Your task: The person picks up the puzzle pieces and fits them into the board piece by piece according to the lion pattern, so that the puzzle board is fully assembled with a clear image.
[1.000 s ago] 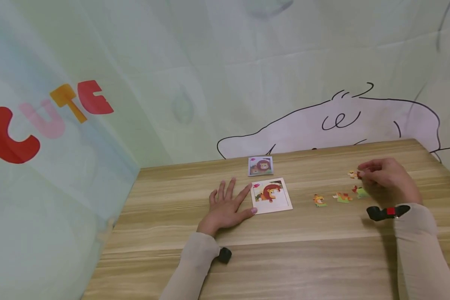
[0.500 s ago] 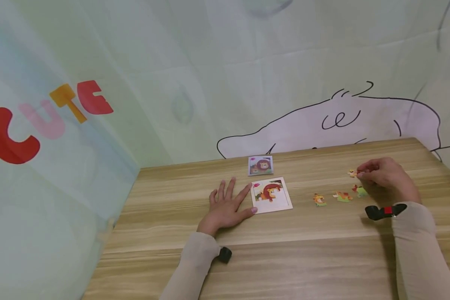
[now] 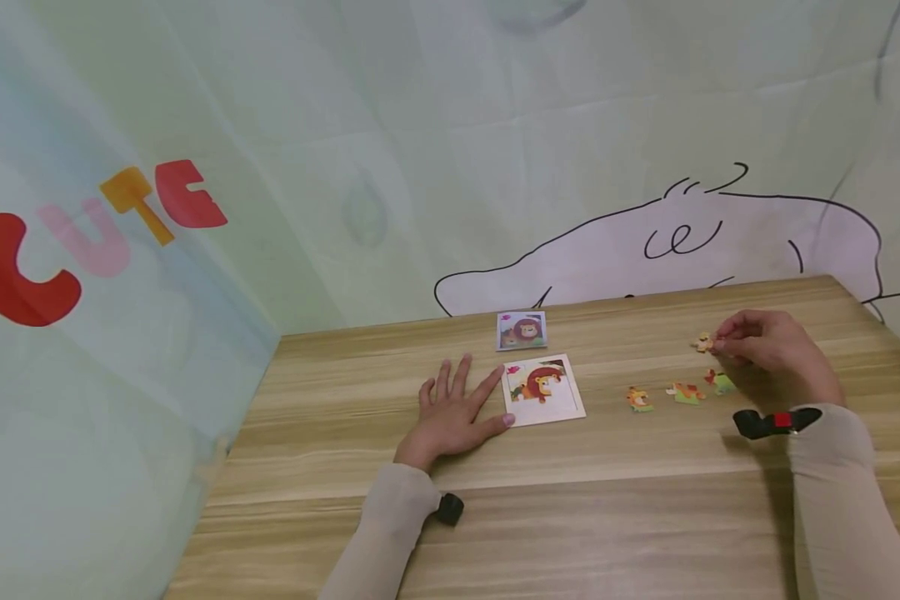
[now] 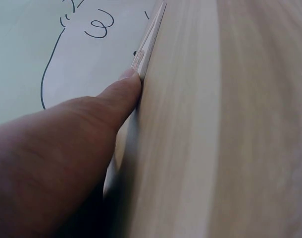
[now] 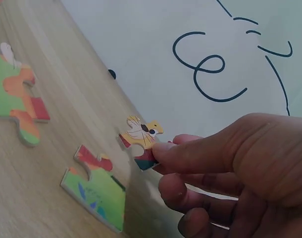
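At the right of the table, my right hand (image 3: 776, 350) pinches a jigsaw puzzle piece (image 5: 141, 136) between thumb and finger; it shows part of an animal's face and is tilted up off the wood in the right wrist view. My left hand (image 3: 450, 421) lies with spread fingers, thumb and index fingertip touching the left edge of a puzzle board (image 3: 558, 408). That board carries a partly assembled lion picture. Three loose pieces lie between the hands: an orange one (image 3: 639, 400), an orange-green one (image 3: 686, 393) and a green one (image 3: 720, 382) nearest my right hand.
A small card (image 3: 521, 332) with the full lion picture lies behind the board. The wooden table (image 3: 570, 533) ends at a printed cloth backdrop (image 3: 390, 150) along its far side and left.
My right hand has drawn the pinched puzzle piece up from the table, slightly away from me. My left hand and the board have stayed in place.
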`<state>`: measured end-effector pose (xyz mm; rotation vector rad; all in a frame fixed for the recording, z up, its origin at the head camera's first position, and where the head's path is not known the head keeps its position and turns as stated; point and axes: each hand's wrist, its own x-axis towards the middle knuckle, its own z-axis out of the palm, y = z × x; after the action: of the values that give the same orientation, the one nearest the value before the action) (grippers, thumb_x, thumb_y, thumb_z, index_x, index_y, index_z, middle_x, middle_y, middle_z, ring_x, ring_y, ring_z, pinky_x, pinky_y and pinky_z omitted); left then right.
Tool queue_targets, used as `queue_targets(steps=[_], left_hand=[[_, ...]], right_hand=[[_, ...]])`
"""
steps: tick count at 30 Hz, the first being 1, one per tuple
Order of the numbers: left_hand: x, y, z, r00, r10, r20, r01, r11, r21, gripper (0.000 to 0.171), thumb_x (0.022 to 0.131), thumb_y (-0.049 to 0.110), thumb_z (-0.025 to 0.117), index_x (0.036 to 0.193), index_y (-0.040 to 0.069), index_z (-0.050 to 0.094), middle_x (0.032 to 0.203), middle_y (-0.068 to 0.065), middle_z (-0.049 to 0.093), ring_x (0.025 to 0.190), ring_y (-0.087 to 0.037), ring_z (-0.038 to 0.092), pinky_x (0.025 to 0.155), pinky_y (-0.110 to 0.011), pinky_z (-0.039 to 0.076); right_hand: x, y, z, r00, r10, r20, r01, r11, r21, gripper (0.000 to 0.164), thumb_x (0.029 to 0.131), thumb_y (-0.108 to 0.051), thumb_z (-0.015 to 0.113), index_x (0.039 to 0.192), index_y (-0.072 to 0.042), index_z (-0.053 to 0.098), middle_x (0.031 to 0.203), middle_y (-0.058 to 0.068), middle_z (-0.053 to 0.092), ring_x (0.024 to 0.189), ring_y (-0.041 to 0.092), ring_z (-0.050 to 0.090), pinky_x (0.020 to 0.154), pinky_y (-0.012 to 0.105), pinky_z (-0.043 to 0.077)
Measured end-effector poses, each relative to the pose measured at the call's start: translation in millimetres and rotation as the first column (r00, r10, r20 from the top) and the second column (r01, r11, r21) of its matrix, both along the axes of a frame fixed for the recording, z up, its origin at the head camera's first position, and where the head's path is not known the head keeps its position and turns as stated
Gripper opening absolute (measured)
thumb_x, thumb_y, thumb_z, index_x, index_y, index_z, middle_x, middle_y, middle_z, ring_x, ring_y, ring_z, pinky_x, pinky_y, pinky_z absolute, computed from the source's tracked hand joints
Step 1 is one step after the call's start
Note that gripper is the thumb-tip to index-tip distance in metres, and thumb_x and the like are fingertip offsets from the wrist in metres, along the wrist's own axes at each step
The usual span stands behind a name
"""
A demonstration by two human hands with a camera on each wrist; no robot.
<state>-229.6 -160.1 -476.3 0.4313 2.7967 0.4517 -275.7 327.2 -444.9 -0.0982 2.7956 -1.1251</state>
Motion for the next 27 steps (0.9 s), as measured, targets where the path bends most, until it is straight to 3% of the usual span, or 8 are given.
queue_targets(steps=[8,11,17,27], left_hand=[[0.1,0,-0.3,1.0,0.002,0.0,-0.002,1.0,0.0,0.083,0.102,0.072,0.049,0.172,0.046,0.013,0.184,-0.009,-0.013,0.169,-0.045,-0.015,0.13,-0.072,-0.005],[0.1,0,-0.6,1.0,0.003,0.0,-0.003,1.0,-0.001,0.083,0.102,0.072,0.049,0.172,0.046,0.012,0.184,-0.009,-0.013,0.169,-0.045,-0.015,0.13,-0.072,-0.005],[-0.4,0,-0.5,1.0,0.002,-0.002,-0.002,1.0,0.003,0.083,0.102,0.072,0.049,0.172,0.046,0.013,0.184,-0.009,-0.013,0.168,-0.045,-0.015,0.13,-0.072,-0.005],[-0.4,0,-1.3,1.0,-0.002,-0.005,0.002,1.0,0.0,0.083,0.102,0.072,0.049,0.171,0.046,0.012,0.184,-0.009,-0.013,0.168,-0.045,-0.016,0.13,-0.072,-0.005]], right_hand=[[-0.2,-10,16.9,0.999,-0.048,0.014,0.049,0.993,-0.111,0.047,0.106,-0.029,0.071,0.136,0.005,0.06,0.089,-0.019,0.067,0.073,0.006,0.063,0.065,0.029,0.052],[-0.5,-15,25.5,0.999,-0.036,-0.003,0.036,0.995,-0.098,0.053,0.105,-0.033,0.072,0.14,0.005,0.06,0.087,-0.025,0.066,0.072,0.005,0.064,0.065,0.029,0.051],[1.7,-24,39.6,0.998,-0.002,-0.069,-0.004,0.997,-0.083,0.051,0.105,-0.033,0.072,0.139,0.004,0.065,0.087,-0.021,0.07,0.071,0.008,0.064,0.062,0.029,0.05],[8.1,-35,48.2,0.995,-0.022,-0.1,0.015,0.998,-0.063,0.047,0.106,-0.04,0.07,0.136,-0.004,0.072,0.084,-0.026,0.071,0.072,0.014,0.065,0.062,0.03,0.048]])
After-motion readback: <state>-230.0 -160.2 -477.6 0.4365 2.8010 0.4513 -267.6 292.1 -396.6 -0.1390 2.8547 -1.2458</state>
